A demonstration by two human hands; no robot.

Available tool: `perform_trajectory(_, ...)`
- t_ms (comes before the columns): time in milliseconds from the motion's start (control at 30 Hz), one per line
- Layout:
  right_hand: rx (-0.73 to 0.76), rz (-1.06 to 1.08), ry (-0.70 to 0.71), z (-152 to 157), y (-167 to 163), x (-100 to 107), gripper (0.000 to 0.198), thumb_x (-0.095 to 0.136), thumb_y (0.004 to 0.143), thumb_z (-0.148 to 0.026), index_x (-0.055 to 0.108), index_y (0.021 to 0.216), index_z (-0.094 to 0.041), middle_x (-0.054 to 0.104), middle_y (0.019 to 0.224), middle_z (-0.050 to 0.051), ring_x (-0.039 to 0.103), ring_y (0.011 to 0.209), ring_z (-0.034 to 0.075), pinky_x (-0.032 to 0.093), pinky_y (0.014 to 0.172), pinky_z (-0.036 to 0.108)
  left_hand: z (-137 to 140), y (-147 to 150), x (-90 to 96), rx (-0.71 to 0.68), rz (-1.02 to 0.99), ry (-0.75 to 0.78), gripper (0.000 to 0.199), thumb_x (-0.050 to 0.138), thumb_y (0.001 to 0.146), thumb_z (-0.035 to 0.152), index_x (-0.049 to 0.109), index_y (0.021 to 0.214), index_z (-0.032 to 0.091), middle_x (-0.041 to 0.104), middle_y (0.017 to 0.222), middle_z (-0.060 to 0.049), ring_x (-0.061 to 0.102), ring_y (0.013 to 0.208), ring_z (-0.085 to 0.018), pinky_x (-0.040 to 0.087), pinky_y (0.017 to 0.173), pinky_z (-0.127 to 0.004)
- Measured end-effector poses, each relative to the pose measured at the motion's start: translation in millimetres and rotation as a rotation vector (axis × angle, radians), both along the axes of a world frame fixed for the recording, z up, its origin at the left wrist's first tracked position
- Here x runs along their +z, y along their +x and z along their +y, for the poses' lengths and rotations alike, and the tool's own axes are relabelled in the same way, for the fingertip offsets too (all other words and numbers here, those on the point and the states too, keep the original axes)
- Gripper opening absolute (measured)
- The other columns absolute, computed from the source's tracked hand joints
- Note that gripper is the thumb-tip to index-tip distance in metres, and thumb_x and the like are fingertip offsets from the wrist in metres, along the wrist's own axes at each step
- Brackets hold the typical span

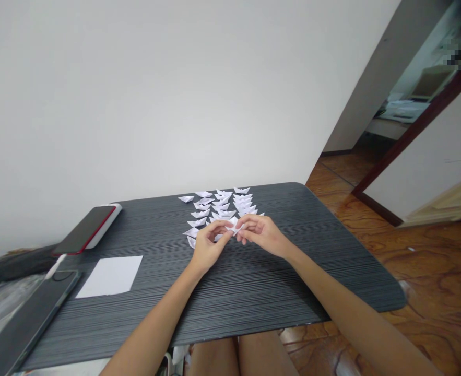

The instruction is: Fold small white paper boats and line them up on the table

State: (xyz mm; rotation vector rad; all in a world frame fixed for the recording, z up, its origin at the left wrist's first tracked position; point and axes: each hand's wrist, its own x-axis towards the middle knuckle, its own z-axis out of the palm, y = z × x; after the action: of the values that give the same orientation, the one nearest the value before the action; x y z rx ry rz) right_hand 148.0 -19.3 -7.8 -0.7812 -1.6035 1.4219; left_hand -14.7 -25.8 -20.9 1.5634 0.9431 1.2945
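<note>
Between my two hands is a small piece of folded white paper (234,225), pinched from both sides above the dark table. My left hand (210,244) grips its left edge with thumb and fingertips. On the other edge, my right hand (262,233) closes its thumb and fingers. Behind and partly under the hands, several white paper boats (223,206) stand in rough columns. The nearest boats are partly hidden by my fingers.
A sheet of white paper (110,277) lies on the dark table (253,303) to the left. Farther left are a phone with a red edge (87,227) on a white object and a dark flat device (30,324). A white wall (175,94) rises behind the table.
</note>
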Motion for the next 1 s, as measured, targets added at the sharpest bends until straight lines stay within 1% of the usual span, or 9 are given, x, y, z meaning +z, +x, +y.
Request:
perform_trajectory(133,-0.055,-0.013,0.034,-2.1,-1.9,0.9,0.023,0.060,0.068,-0.025,0.051,0.088,-0.017,0.056,0.069,0.000,0.053,0.060,0.010,0.044,0.056,0.023,-0.6,0.5,-0.4,0.082,0.017,0.006,0.015,0.060,0.067,0.026,0.061,0.076,0.014,0.061,0.077,-0.005,0.056,0.065,-0.013,0.046,0.064,-0.025)
perform_trajectory(200,-0.089,-0.011,0.063,-2.8,-2.5,0.4,0.020,0.060,0.068,-0.026,0.052,0.085,-0.017,0.056,0.073,0.001,0.055,0.064,0.011,0.045,0.059,0.024,-1.4,0.8,-0.3,0.099,0.016,0.009,0.015,0.061,0.067,0.027,0.061,0.075,0.014,0.062,0.076,-0.005,0.056,0.065,-0.013,0.046,0.062,-0.025)
perform_trajectory(367,-0.148,0.018,0.131,-1.7,-0.9,-0.5,0.013,0.058,0.070,-0.026,0.054,0.076,-0.016,0.057,0.071,0.002,0.057,0.067,0.013,0.046,0.068,0.030,-1.4,-0.5,2.3,0.084,0.017,0.023,0.022,0.062,0.066,0.025,0.061,0.086,0.016,0.062,0.081,-0.005,0.055,0.064,-0.012,0.047,0.063,-0.025)
perform_trajectory(433,-0.184,0.016,0.158,-0.5,1.0,-0.2,0.012,0.059,0.069,-0.026,0.054,0.073,-0.016,0.058,0.071,0.002,0.057,0.068,0.013,0.046,0.070,0.030,-0.8,-1.7,4.9,0.066,0.032,0.066,0.020,0.062,0.066,0.025,0.063,0.083,0.016,0.062,0.083,-0.006,0.056,0.069,-0.014,0.047,0.064,-0.027)
perform_trajectory(533,-0.200,0.014,0.172,0.4,3.2,0.6,0.013,0.061,0.067,-0.028,0.055,0.072,-0.016,0.058,0.074,0.003,0.056,0.074,0.014,0.046,0.073,0.030,-0.7,-3.1,8.9,0.060,0.044,0.125,0.012,0.062,0.065,0.025,0.065,0.074,0.016,0.062,0.079,-0.006,0.056,0.073,-0.016,0.048,0.065,-0.028)
perform_trajectory(667,-0.204,0.058,0.140,0.0,3.0,0.9,0.016,0.062,0.066,-0.029,0.054,0.073,-0.016,0.058,0.078,0.004,0.056,0.073,0.013,0.047,0.069,0.029,-2.9,-3.6,11.7,0.083,0.084,0.174,0.013,0.064,0.064,0.023,0.065,0.075,0.017,0.064,0.076,-0.005,0.057,0.069,-0.015,0.048,0.067,-0.028)
perform_trajectory(833,-0.249,0.064,0.120,0.3,0.6,0.7,0.018,0.063,0.065,-0.030,0.053,0.070,-0.016,0.056,0.067,0.001,0.054,0.060,0.011,0.046,0.061,0.027,-5.2,-2.3,11.1,0.089,0.087,0.173,0.009,0.059,0.069,0.022,0.064,0.074,0.016,0.063,0.070,-0.004,0.057,0.061,-0.013,0.048,0.061,-0.026)
perform_trajectory(900,-0.237,0.073,0.093,0.8,-0.3,0.5,0.018,0.063,0.065,-0.030,0.052,0.069,-0.016,0.055,0.063,0.000,0.053,0.055,0.010,0.046,0.057,0.027,-5.8,-1.6,10.9,0.094,0.080,0.172,0.009,0.059,0.069,0.022,0.064,0.073,0.015,0.062,0.069,-0.004,0.057,0.059,-0.013,0.048,0.059,-0.025)
perform_trajectory(1000,-0.229,0.083,0.062,0.7,-1.6,-0.3,0.020,0.063,0.066,-0.031,0.051,0.068,-0.016,0.056,0.061,0.000,0.054,0.053,0.010,0.046,0.056,0.027,-6.3,-0.5,10.8,0.084,0.072,0.145,0.010,0.058,0.069,0.023,0.063,0.071,0.014,0.062,0.068,-0.004,0.057,0.057,-0.012,0.048,0.056,-0.025)
